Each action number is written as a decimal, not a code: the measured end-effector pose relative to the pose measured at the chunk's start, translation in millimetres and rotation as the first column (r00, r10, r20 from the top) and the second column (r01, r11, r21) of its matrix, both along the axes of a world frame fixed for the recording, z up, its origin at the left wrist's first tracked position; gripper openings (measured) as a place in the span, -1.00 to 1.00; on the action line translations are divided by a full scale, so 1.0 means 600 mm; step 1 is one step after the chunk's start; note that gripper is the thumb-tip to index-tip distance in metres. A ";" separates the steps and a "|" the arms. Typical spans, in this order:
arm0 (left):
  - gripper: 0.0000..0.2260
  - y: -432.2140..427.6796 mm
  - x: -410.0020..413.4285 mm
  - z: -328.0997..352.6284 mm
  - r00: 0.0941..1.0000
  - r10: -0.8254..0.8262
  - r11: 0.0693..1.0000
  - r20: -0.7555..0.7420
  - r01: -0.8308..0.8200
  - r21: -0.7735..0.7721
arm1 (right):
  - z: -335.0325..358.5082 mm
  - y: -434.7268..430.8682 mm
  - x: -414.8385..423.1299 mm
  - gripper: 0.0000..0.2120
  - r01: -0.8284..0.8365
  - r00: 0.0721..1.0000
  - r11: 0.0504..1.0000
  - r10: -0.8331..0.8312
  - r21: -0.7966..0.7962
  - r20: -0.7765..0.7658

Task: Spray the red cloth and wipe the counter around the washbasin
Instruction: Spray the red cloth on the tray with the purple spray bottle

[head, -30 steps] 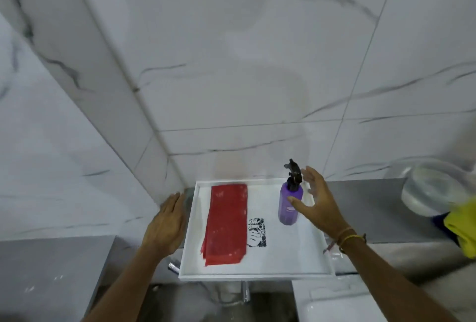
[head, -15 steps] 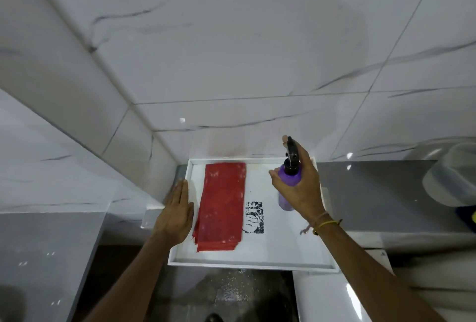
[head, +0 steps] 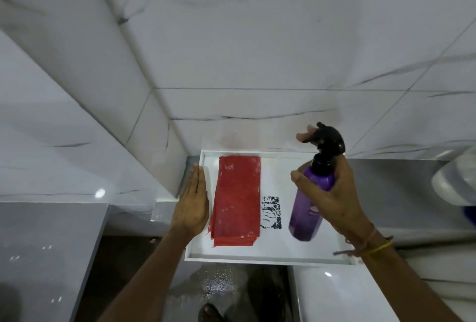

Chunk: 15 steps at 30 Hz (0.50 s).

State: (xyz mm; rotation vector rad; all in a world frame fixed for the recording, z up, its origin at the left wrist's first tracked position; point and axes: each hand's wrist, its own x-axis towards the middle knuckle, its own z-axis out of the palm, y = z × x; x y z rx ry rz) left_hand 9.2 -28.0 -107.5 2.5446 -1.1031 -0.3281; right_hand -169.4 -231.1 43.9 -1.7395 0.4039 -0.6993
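A folded red cloth (head: 236, 199) lies flat in the left half of a white tray (head: 268, 257). My right hand (head: 334, 195) grips a purple spray bottle (head: 309, 208) with a black trigger head, lifted above the tray's right half, one finger at the trigger. My left hand (head: 192, 205) rests flat, fingers together, against the tray's left rim beside the cloth and holds nothing.
A black printed mark (head: 270, 212) sits on the tray floor between cloth and bottle. The grey counter (head: 391, 187) runs right to a white washbasin (head: 453, 182). Marble-tiled walls meet in a corner behind the tray. A white fixture (head: 347, 296) lies below right, dark floor below.
My right hand closed on the spray bottle and lifted it off the tray, tilting it. The left hand stayed at the tray's left rim. The view dipped lower.
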 end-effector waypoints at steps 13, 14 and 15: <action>-0.42 -0.002 -0.001 -0.005 0.999 0.030 0.999 -0.030 -0.031 -0.038 | -0.078 0.121 -0.039 -0.60 -0.033 0.854 0.945 0.197 0.326 -0.482; -0.41 -0.003 -0.001 -0.006 0.999 0.028 0.999 -0.027 -0.029 -0.041 | -0.079 0.122 -0.032 -0.62 -0.039 0.853 0.942 0.205 0.333 -0.480; -0.42 -0.002 -0.001 -0.006 0.999 0.026 0.999 -0.026 -0.027 -0.040 | -0.080 0.124 -0.023 -0.63 -0.048 0.855 0.938 0.216 0.342 -0.472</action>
